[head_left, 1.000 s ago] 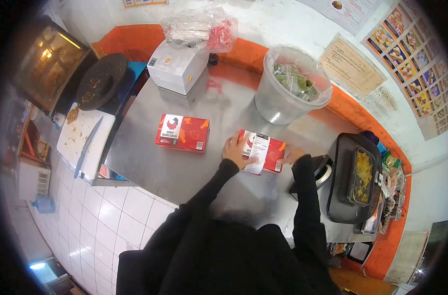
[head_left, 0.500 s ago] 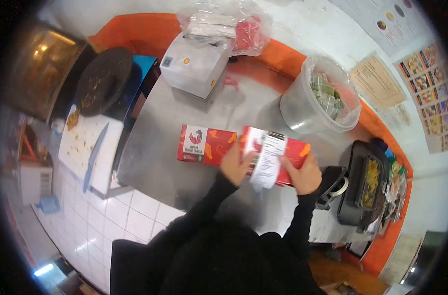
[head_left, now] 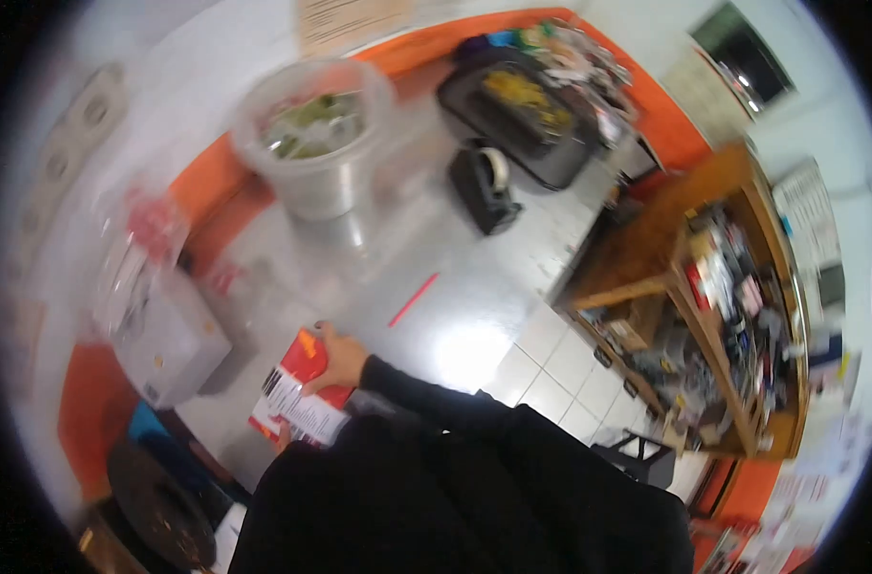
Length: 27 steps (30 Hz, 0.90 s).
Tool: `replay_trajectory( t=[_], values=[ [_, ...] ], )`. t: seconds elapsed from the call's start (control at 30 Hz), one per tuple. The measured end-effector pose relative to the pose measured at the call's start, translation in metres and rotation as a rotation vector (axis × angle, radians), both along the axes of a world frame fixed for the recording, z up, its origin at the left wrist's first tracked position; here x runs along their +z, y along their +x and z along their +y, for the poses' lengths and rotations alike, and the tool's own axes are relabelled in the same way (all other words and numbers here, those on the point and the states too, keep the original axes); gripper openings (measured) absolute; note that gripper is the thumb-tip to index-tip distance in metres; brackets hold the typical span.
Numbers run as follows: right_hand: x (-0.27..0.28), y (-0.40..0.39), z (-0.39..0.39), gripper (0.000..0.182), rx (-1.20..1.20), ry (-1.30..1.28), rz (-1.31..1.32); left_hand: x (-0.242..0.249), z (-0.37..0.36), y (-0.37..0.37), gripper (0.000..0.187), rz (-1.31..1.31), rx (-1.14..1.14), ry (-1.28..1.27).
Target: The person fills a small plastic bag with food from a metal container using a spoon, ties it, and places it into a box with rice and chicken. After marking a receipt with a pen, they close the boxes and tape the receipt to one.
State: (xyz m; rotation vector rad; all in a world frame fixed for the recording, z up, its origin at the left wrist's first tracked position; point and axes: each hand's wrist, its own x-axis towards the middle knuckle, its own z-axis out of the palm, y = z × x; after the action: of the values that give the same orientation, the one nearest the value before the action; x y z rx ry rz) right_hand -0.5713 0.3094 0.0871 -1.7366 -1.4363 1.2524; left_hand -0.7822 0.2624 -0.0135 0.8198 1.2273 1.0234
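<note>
A red and white box (head_left: pixel 305 358) with a white printed slip (head_left: pixel 309 411) across it is at the lower left, over the metal table (head_left: pixel 474 277). My right hand (head_left: pixel 342 360) grips the box's upper right end, thumb on top and fingers round the far edge. Only the fingertips of my left hand (head_left: pixel 284 437) show at the box's lower edge; the rest is hidden by the black clothing. A thin red strip (head_left: pixel 414 299) lies on the table to the right of the box.
A white printer (head_left: pixel 173 335) stands at the left under a plastic bag. Behind are a clear tub (head_left: pixel 311 182) of green-wrapped items, a black tape dispenser (head_left: pixel 485 187) and a black tray (head_left: pixel 536 115) with yellow food. A wooden shelf unit (head_left: pixel 684 277) full of items is at the right.
The view has turned to the right, so the printer and tub appear farther left and the shelf unit shows. Both hands are still at the box. The second box cannot be made out.
</note>
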Motion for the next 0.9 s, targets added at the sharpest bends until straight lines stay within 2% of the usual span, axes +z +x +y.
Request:
replay_trajectory(
  t=[0.2,0.27,0.33,0.47,0.53,0.57,0.63,0.67,0.73,0.8,0.9],
  values=[
    [-0.002,0.027,-0.051,0.103,-0.007,-0.013,0.142,0.036,0.012,0.009,0.055,0.187,-0.164,0.078],
    [-0.024,0.044,-0.089,0.1,-0.128,-0.033,-0.076,0.059,0.015,0.016,0.055,0.273,-0.177,0.139],
    [0.021,0.082,-0.14,0.099,-0.176,-0.001,-0.003,0.087,0.015,0.028,0.056,0.333,-0.19,0.207],
    [0.054,0.149,-0.241,0.097,-0.431,0.018,-0.046,0.139,-0.007,0.092,0.056,0.352,-0.314,0.324],
    [0.082,0.186,-0.295,0.096,-0.609,-0.022,-0.119,0.152,-0.036,0.145,0.056,0.313,-0.471,0.349],
    [0.078,0.203,-0.324,0.096,-0.635,-0.013,-0.135,0.154,-0.054,0.176,0.056,0.296,-0.567,0.345],
    [0.06,0.229,-0.386,0.094,-0.986,0.044,-0.184,0.156,-0.101,0.243,0.056,0.26,-0.778,0.325],
    [0.056,0.244,-0.415,0.094,-1.005,0.041,-0.189,0.151,-0.126,0.281,0.056,0.252,-0.901,0.301],
    [0.049,0.267,-0.47,0.091,-1.292,0.061,-0.252,0.141,-0.18,0.354,0.057,0.245,-1.179,0.263],
    [0.05,0.287,-0.52,0.091,-1.445,0.033,-0.285,0.126,-0.236,0.414,0.057,0.244,-1.44,0.245],
    [0.054,0.317,-0.582,0.084,-1.59,0.084,-0.272,0.103,-0.316,0.498,0.057,0.228,-1.76,0.241]
  ],
)
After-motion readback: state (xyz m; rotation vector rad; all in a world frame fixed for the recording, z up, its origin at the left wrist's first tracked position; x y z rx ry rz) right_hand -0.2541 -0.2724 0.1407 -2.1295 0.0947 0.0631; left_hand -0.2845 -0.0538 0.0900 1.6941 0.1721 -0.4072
